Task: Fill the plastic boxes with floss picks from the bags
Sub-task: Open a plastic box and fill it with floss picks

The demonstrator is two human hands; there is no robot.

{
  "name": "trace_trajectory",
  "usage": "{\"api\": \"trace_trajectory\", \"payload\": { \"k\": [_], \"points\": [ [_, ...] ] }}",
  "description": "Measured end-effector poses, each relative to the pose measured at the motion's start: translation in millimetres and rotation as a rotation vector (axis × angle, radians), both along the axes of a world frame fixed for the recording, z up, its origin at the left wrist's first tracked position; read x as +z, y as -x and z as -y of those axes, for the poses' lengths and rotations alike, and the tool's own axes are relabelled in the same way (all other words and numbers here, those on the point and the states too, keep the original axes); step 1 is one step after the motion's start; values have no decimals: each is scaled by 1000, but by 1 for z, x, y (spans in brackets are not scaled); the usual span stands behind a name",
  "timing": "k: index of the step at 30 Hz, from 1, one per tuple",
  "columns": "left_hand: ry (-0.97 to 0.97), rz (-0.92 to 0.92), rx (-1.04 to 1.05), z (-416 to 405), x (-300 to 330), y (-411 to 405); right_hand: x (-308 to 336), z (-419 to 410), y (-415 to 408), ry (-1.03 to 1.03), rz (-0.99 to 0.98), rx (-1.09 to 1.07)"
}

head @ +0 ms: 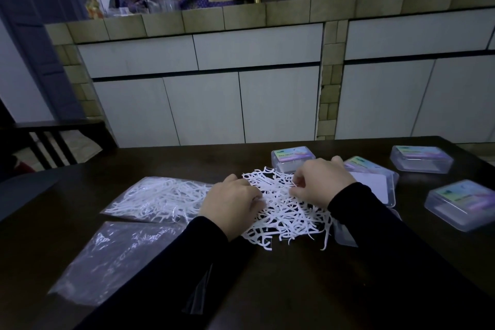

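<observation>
Floss picks (284, 209) are lying loose in a pile mid-counter (294, 289). We're pinching picks with our right hand (320, 182); our left hand (230, 202) is resting curled on the pile's left edge. Bagged picks (158, 199) are sitting left, an empty bag (112, 257) nearer. Closed plastic boxes (420, 158) are crowding the right; an open box (375, 185) is sitting behind our right wrist.

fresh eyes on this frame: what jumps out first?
The loose pile of white floss picks in the middle of the dark table, with the left hand and right hand working in it. Left of it lies a bag of picks; labelled plastic boxes sit at right.
</observation>
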State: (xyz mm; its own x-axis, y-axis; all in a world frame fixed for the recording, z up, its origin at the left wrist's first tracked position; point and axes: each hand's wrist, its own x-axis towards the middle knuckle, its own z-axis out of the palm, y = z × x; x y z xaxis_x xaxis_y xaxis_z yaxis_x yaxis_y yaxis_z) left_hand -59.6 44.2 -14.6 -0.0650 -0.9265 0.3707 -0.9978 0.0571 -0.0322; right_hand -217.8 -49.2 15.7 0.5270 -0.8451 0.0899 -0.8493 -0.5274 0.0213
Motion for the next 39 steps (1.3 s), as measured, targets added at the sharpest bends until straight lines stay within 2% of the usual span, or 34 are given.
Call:
{"api": "trace_trajectory", "payload": {
  "k": [7,17,27,33,39],
  "points": [
    [86,-45,24,0,-4,2,3,-2,2,78,76,-4],
    [390,-127,42,8,-9,-2,5,1,6,184,343,-27],
    [413,-220,107,0,-7,5,15,-4,18,239,593,63],
    [405,-319,182,4,2,18,28,-3,50,205,574,71],
    [416,-418,100,18,11,54,26,-1,103,138,537,4]
  ]
}}
